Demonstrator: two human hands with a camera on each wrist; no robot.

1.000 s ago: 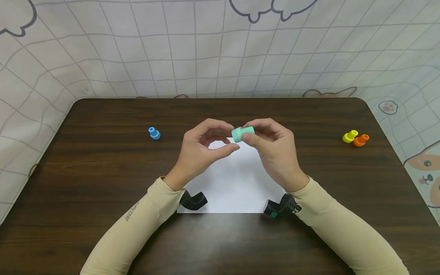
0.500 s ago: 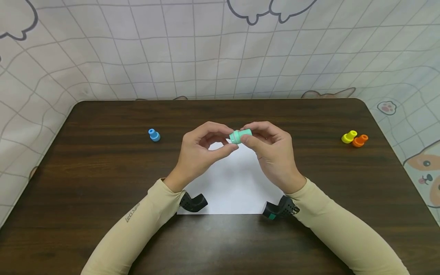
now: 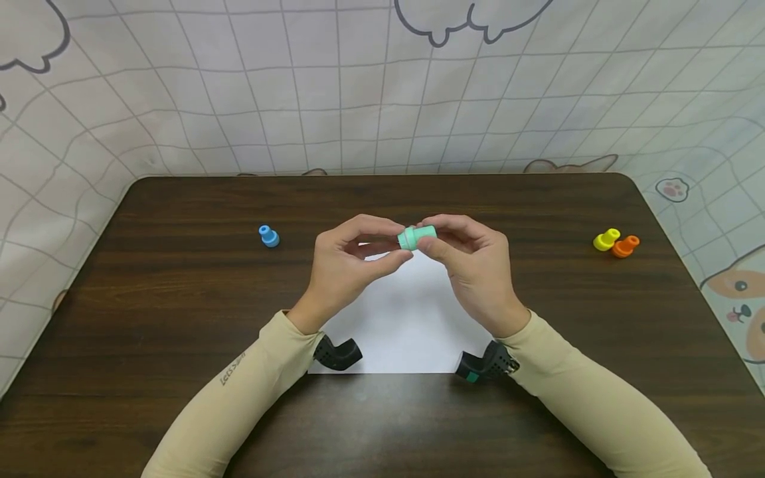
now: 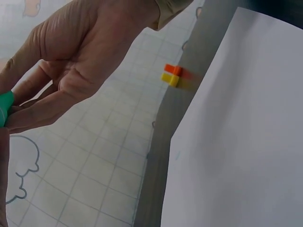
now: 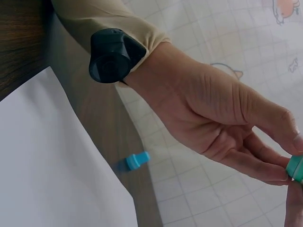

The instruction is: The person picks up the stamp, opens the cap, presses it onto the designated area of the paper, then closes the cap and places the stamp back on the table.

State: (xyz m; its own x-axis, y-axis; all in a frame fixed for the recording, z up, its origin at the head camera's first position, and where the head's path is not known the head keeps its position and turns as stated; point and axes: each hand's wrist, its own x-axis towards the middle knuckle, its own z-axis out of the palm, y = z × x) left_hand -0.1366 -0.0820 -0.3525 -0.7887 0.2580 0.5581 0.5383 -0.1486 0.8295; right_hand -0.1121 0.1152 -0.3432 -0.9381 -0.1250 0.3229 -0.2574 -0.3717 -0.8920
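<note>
Both hands hold a small mint-green stepped plastic piece (image 3: 416, 237) above the white sheet. It lies sideways, its wider banded end toward the left and its narrower end toward the right. My left hand (image 3: 349, 259) pinches the wider end between thumb and fingertips. The narrower end sits between the thumb and fingers of my right hand (image 3: 478, 269). In the left wrist view the green piece (image 4: 4, 106) is cut off at the left edge, beyond it my right hand (image 4: 80, 61). The right wrist view catches the green piece (image 5: 296, 166) at its right edge, with my left hand (image 5: 213, 113).
A white paper sheet (image 3: 406, 318) lies on the dark wooden table (image 3: 149, 279) under the hands. One blue stepped piece (image 3: 269, 236) stands at the left. Toward the right, a yellow piece (image 3: 606, 239) stands beside an orange piece (image 3: 625, 246). Patterned cloth (image 3: 358, 86) hangs behind.
The green piece has shifted slightly left, to the left fingertips. My left thumb and fingers, apart around its wider end a second ago, now pinch it. The right hand keeps its hold.
</note>
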